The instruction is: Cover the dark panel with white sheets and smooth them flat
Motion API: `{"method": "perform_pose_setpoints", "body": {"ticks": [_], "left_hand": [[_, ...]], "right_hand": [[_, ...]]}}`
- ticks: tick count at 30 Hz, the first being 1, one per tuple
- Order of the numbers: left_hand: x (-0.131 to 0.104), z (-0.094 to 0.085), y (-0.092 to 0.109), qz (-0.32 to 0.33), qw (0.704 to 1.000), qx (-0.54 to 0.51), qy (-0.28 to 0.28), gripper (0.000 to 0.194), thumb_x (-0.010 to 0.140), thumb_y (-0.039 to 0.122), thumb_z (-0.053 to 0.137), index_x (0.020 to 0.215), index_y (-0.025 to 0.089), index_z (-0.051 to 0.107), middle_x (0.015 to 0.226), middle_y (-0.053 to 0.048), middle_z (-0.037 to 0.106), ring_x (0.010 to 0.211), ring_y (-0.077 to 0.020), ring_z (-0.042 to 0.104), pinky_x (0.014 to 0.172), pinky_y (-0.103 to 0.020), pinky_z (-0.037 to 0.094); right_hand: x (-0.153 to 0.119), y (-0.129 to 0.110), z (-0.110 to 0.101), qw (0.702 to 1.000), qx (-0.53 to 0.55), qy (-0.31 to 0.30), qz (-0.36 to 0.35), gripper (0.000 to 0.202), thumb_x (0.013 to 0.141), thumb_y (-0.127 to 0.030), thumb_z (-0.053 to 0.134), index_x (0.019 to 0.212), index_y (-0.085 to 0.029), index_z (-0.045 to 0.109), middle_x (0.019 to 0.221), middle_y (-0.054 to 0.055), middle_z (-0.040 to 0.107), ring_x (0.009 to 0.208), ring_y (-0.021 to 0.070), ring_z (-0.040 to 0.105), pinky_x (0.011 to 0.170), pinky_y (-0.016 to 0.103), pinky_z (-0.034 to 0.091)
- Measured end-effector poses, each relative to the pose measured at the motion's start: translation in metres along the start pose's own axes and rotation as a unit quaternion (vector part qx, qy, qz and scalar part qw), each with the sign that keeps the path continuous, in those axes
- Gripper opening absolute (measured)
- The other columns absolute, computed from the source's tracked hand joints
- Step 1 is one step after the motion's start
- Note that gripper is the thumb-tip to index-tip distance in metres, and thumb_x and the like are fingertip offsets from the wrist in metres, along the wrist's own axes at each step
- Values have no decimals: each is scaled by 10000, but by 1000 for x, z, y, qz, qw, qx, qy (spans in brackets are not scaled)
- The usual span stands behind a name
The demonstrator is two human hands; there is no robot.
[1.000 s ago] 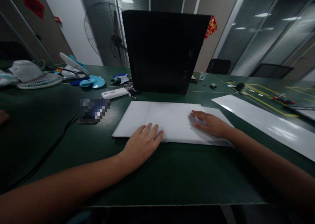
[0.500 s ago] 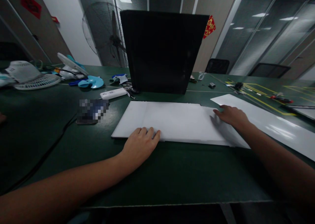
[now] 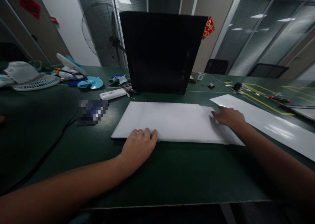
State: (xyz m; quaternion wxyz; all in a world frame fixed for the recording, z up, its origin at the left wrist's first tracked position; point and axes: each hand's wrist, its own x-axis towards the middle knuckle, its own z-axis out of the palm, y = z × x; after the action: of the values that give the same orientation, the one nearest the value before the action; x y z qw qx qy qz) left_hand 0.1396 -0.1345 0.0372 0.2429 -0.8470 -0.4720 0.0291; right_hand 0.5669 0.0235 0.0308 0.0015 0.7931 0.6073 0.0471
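Observation:
A flat white panel point(image 3: 172, 122) lies on the green table, with thin sheet layers whose edges are stepped at its right part. My left hand point(image 3: 140, 145) rests on the panel's near edge, fingers bent over the white surface and partly spread. At the panel's right end, my right hand point(image 3: 228, 116) has its thumb and fingertips at the far edge of a white sheet; a shadow falls below it. The thumb and fingers look pinched on that sheet edge. To the right lies a glossy white sheet point(image 3: 265, 123), partly behind my right forearm.
A black screen point(image 3: 163, 53) stands upright behind the panel. Left of it are a white power bank-like block point(image 3: 113, 94), a blurred-out device point(image 3: 92, 112) with a black cable, and fan parts point(image 3: 36, 81). Small tools point(image 3: 280, 99) lie at the right on the green table point(image 3: 172, 178).
The right-hand part of the white sheet has shifted slightly left together with my right hand. My left hand has moved a little left along the near edge.

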Motion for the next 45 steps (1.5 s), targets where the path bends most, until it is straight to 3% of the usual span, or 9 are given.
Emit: {"method": "perform_pose_setpoints", "body": {"ticks": [5, 12, 19, 24, 31, 42, 45], "left_hand": [[-1, -1, 1, -12, 1000, 3, 1, 369, 973, 52, 586, 1313, 133, 705, 1072, -166, 773, 847, -299, 764, 692, -410, 603], [-1, 7, 0, 12, 998, 20, 53, 423, 978, 85, 608, 1397, 119, 658, 1365, -228, 689, 1163, -379, 717, 930, -519, 606], [-1, 8, -1, 36, 998, -8, 51, 458, 1001, 79, 575, 1453, 144, 612, 1430, -229, 647, 1242, -384, 683, 966, -517, 591], [0, 10, -2, 54, 997, -15, 45, 439, 1005, 99, 577, 1437, 166, 623, 1424, -200, 659, 1241, -365, 682, 970, -503, 582], [0, 10, -1, 12, 1000, -9, 25, 372, 983, 76, 593, 1343, 74, 686, 1333, -238, 707, 1206, -375, 701, 967, -511, 592], [2, 15, 1, -18, 1000, 13, -13, 438, 1021, 178, 548, 1404, -19, 631, 1412, -307, 629, 1274, -430, 655, 1003, -552, 575], [2, 14, 2, -25, 999, 10, -18, 469, 1025, 155, 523, 1465, 3, 583, 1481, -299, 576, 1300, -430, 638, 1019, -554, 568]], "right_hand": [[-1, -7, 6, 997, 48, 12, -53, 791, 983, -671, 389, 1524, -121, 563, 1287, 238, 706, 1161, 427, 675, 931, 563, 547], [6, -9, 17, 989, 110, 3, -101, 767, 998, -622, 436, 1548, -94, 522, 1311, 215, 707, 1160, 382, 690, 990, 514, 535], [-4, -21, 20, 987, 123, -8, -100, 847, 1004, -718, 352, 1571, -104, 488, 1396, 229, 661, 1205, 393, 674, 1010, 544, 529], [-11, -31, 18, 981, 144, -10, -129, 850, 1009, -733, 316, 1591, -137, 482, 1415, 200, 658, 1215, 361, 679, 1030, 511, 527], [-9, -28, 16, 979, 167, 10, -116, 836, 1007, -711, 351, 1572, -110, 491, 1386, 209, 674, 1195, 373, 684, 1035, 531, 517], [-12, -33, 13, 970, 197, -4, -143, 756, 1012, -616, 443, 1571, -109, 482, 1366, 150, 702, 1240, 342, 664, 1107, 481, 469], [-7, -30, 11, 973, 191, 4, -131, 730, 1023, -602, 440, 1571, -123, 490, 1383, 150, 691, 1260, 333, 654, 1108, 450, 467]]}}
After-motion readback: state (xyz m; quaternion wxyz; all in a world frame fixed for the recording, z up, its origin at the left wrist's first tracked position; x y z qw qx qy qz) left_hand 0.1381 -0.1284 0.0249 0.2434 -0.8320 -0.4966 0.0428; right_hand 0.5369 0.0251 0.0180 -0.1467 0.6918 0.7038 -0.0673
